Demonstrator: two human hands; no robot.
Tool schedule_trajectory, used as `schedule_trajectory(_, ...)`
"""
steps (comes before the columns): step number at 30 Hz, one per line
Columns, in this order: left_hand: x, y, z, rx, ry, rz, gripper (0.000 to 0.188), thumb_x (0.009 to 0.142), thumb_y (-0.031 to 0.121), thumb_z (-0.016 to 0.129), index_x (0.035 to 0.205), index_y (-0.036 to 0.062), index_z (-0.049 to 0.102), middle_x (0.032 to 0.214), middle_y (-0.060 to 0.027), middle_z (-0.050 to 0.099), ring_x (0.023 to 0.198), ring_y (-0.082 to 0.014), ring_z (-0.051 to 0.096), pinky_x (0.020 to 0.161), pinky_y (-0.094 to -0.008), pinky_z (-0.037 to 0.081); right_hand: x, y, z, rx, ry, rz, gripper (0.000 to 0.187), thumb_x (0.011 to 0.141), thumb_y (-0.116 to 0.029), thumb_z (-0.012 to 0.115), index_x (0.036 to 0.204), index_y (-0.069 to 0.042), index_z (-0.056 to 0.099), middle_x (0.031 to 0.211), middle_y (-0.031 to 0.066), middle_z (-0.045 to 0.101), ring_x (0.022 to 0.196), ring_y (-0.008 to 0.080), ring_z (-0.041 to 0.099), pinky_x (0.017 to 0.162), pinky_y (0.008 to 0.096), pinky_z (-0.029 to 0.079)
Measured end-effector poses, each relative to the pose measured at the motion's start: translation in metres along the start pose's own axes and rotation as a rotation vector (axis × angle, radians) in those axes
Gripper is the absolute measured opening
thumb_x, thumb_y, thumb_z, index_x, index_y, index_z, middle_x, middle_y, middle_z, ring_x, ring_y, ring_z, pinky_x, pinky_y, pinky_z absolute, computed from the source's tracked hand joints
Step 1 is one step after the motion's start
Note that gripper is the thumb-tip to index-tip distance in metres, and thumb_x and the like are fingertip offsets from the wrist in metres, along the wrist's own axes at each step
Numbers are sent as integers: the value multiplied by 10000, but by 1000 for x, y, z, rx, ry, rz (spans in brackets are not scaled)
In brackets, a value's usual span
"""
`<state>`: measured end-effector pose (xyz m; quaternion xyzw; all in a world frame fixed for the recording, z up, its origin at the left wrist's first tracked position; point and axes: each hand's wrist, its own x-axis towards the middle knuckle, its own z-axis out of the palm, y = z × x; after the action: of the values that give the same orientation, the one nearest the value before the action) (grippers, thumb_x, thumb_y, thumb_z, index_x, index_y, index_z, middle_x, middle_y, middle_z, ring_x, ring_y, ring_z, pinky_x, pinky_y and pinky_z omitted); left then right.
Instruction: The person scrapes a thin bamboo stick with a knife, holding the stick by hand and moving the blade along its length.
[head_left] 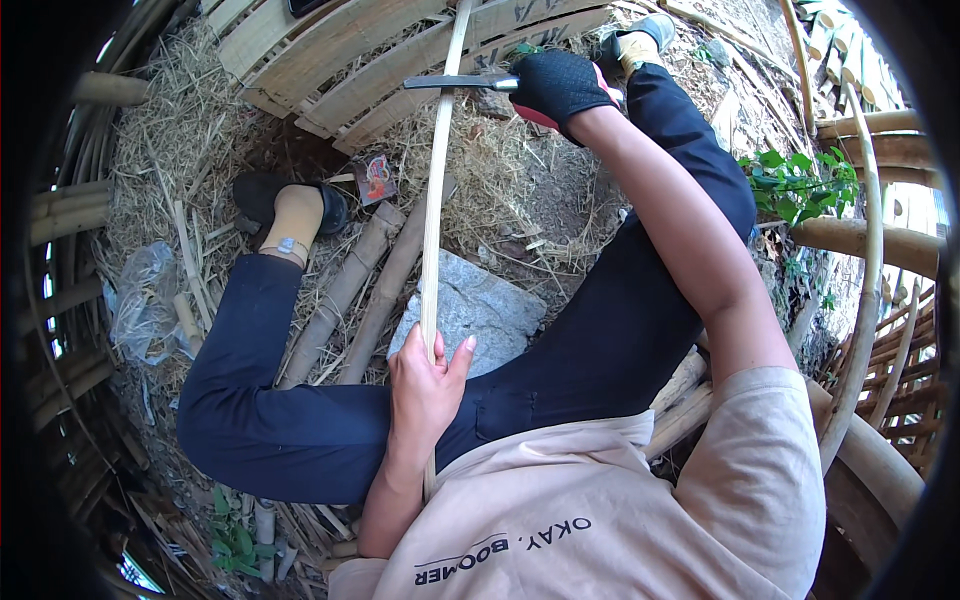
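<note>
My bare left hand (425,385) is closed around a long pale bamboo strip (434,220) near my lap. The strip runs away from me, its near end passing under my wrist and its far end reaching the top of the view. In a black glove with pink-red edging, my right hand (562,92) grips a knife (440,82) by its handle. The dark blade lies crosswise on the strip near the strip's far end. Whether its edge bites into the bamboo, I cannot tell.
Between my legs lie a grey stone slab (485,310) and bamboo pieces (345,290). A wooden slatted crate (370,75) stands ahead. Straw-like shavings (180,150) cover the ground. At left is a clear plastic bag (150,300); at right, a leafy plant (800,185) and bamboo poles (865,240).
</note>
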<state>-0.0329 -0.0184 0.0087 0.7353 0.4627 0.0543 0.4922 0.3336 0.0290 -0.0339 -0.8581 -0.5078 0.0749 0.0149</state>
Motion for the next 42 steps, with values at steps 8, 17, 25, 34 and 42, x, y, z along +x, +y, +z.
schedule_trajectory(8,-5,2,-2,92,7,2,353,871,120,806,819,4,477,618,-73,478,532,-77,441,473,-311,379,14,41,-1,-8,159,170,348,858,-274,569,1125,-192,777,1032,153,761,966,346,737,849,477,581)
schedule_trajectory(17,3,-6,1,10,11,-30,344,875,105,805,825,24,474,640,-20,474,564,-52,445,478,-276,370,-18,4,0,154,4,-78,347,890,-460,644,1057,-185,774,991,159,751,938,365,721,864,469,569)
schedule_trajectory(25,4,-8,-4,32,-58,16,356,866,76,800,802,58,450,655,21,433,581,-43,400,493,-252,351,-4,-5,24,174,-33,-76,310,866,-381,633,1042,-179,789,995,167,754,929,365,729,874,462,577)
schedule_trajectory(34,-1,-9,-4,5,-47,-30,356,862,71,800,805,55,449,662,14,451,589,-45,408,498,-251,354,16,19,24,156,32,127,324,834,-320,624,1049,-139,784,1006,177,753,949,362,732,873,456,578)
schedule_trajectory(42,-1,-5,-5,1,-12,-33,351,870,100,809,827,20,469,686,-12,461,619,-59,410,513,-257,386,12,46,24,198,130,233,363,891,-402,596,1117,-177,769,1081,180,743,989,386,716,899,467,561)
